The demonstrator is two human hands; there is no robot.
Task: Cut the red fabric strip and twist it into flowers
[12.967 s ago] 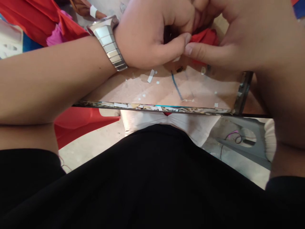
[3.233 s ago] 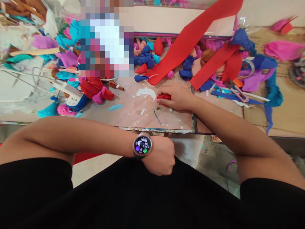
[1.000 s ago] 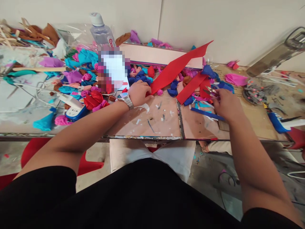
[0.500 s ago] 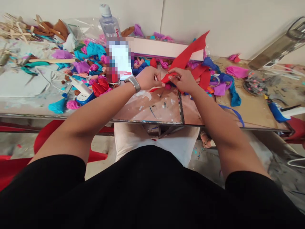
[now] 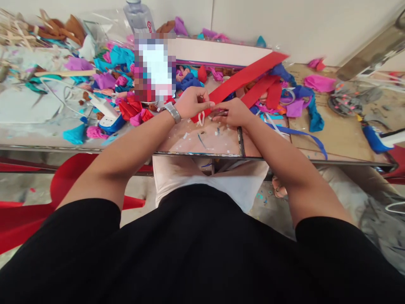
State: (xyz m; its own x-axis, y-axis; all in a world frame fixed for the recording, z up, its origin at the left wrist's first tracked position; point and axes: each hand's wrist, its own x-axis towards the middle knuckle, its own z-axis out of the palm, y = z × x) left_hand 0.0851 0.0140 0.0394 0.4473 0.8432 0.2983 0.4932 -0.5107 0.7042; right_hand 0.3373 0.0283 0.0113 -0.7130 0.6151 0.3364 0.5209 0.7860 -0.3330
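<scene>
A long red strip [image 5: 248,78] that looks like crepe paper runs from my fingers up to the right. My left hand [image 5: 193,102], with a watch [image 5: 173,112] on its wrist, pinches the strip's lower end between thumb and fingers. My right hand [image 5: 233,112] has its fingertips close against the left ones, with a bit of red showing between them. Its grip is partly hidden. Just below the left fingertips is a small pale loop [image 5: 201,118]. Another red strip [image 5: 261,90] lies behind the right hand.
A lit, blurred-out phone [image 5: 156,67] leans before a bottle [image 5: 139,19]. Crumpled coloured paper [image 5: 118,57] covers the left side. A white-and-blue power strip [image 5: 110,120] lies left, a long pale box [image 5: 218,50] at the back, cardboard [image 5: 340,137] at right.
The red strip's far end has dropped and now stretches straighter. The pale loop has come into view under my left fingers. My right hand has shifted slightly down, and the view has tilted.
</scene>
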